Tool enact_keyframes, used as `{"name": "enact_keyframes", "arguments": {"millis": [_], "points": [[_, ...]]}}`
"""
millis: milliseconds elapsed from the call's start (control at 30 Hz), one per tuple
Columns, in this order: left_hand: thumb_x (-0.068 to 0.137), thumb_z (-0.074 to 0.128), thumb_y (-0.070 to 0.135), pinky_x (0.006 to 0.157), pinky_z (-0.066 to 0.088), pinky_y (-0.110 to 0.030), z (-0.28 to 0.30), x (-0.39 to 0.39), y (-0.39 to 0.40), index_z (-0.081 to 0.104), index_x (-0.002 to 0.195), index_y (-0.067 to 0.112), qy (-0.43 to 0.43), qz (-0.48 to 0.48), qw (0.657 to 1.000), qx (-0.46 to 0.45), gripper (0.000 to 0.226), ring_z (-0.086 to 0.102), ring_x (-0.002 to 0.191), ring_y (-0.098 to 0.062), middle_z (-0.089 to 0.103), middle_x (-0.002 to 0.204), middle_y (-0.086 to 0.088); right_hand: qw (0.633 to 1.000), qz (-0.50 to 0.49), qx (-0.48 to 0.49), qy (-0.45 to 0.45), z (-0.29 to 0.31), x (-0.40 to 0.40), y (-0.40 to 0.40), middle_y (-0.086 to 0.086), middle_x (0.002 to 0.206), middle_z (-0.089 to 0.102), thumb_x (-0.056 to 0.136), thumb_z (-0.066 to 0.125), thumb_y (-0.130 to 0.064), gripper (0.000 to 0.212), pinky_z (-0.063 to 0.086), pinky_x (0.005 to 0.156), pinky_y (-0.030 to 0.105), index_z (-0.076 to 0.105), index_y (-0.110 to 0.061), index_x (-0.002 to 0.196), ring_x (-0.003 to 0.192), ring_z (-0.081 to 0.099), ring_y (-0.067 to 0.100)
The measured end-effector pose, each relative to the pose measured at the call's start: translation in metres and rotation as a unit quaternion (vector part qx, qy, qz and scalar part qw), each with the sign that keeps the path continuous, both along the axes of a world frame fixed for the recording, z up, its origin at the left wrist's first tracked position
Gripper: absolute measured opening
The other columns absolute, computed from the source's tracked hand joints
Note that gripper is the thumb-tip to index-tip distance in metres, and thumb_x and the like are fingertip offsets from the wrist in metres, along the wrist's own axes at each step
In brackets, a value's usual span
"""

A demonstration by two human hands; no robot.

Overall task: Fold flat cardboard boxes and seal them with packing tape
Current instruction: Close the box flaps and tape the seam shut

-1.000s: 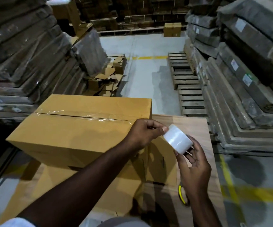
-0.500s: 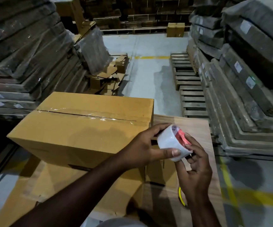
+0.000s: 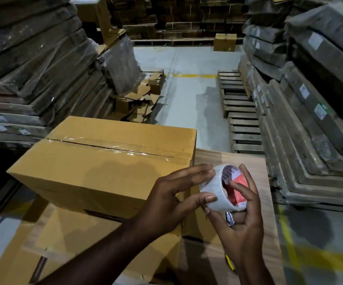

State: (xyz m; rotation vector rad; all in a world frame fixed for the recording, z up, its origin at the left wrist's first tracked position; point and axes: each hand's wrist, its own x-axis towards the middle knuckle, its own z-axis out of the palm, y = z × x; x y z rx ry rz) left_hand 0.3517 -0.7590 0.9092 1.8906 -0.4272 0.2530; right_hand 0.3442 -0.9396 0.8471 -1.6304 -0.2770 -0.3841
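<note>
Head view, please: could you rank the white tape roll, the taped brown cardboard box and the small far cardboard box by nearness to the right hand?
1. White tape roll, held in the right hand.
2. Taped brown cardboard box, just left on the table.
3. Small far cardboard box, across the floor.

- Wrapped stacks of flat cardboard [image 3: 34, 64] rise on the left.
- Wooden pallets [image 3: 240, 112] lie on the grey floor [image 3: 189, 95].
- A yellow floor line [image 3: 194, 75] crosses farther back.
- A small box [image 3: 224, 42] stands near the back.
</note>
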Motion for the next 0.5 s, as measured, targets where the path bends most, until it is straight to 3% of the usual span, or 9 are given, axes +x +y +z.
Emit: {"name": "enact_keyframes", "arguments": {"millis": [67, 200, 267, 367, 500], "points": [[0.087, 0.082, 0.01, 0.106, 0.053, -0.041, 0.003, -0.002, 0.005, 0.068, 0.132, 0.007, -0.019, 0.002, 1.0, 0.002, 0.047, 0.058, 0.136, -0.018, 0.063, 0.144, -0.002, 1.0, 0.006, 0.0, -0.005, 0.004, 0.0, 0.004, -0.002, 0.17, 0.032, 0.072, 0.088, -0.01, 0.068, 0.056, 0.101, 0.059, 0.056, -0.013, 0.131, 0.153, 0.038, 0.027], [0.077, 0.091, 0.023, 0.099, 0.055, -0.037, 0.016, 0.0, 0.022, 0.065, 0.134, 0.007, -0.04, -0.011, 0.998, 0.042, 0.065, 0.058, 0.132, -0.02, 0.062, 0.14, -0.001, 0.993, 0.007, -0.083, -0.085, 0.013, 0.003, 0.013, 0.009, 0.17, 0.029, 0.078, 0.085, -0.021, 0.053, 0.047, 0.115, 0.039, 0.056, -0.015, 0.123, 0.155, 0.035, 0.032], [0.073, 0.094, 0.027, 0.098, 0.055, -0.038, 0.021, 0.002, 0.03, 0.066, 0.131, 0.006, -0.064, -0.01, 0.996, 0.06, 0.067, 0.059, 0.13, -0.02, 0.062, 0.136, -0.002, 0.99, -0.006, -0.095, -0.1, 0.013, 0.004, 0.021, 0.011, 0.17, 0.03, 0.079, 0.087, -0.022, 0.05, 0.045, 0.115, 0.047, 0.058, -0.011, 0.118, 0.153, 0.038, 0.037], [0.073, 0.094, 0.031, 0.098, 0.053, -0.044, 0.023, 0.0, 0.042, 0.068, 0.124, 0.005, -0.128, 0.012, 0.989, 0.079, 0.063, 0.06, 0.126, -0.02, 0.065, 0.13, -0.004, 0.989, -0.033, -0.097, -0.109, 0.018, 0.005, 0.037, 0.015, 0.166, 0.035, 0.084, 0.085, -0.028, 0.044, 0.052, 0.099, 0.064, 0.059, -0.022, 0.119, 0.139, 0.051, 0.049], [0.072, 0.094, 0.029, 0.099, 0.051, -0.043, 0.021, -0.005, 0.066, 0.068, 0.121, 0.008, -0.178, 0.042, 0.981, 0.07, 0.06, 0.061, 0.124, -0.022, 0.066, 0.128, -0.006, 0.981, -0.054, -0.118, -0.142, 0.031, 0.008, 0.065, 0.027, 0.158, 0.041, 0.078, 0.087, -0.026, 0.041, 0.049, 0.104, 0.033, 0.057, -0.018, 0.104, 0.139, 0.054, 0.038]]}}
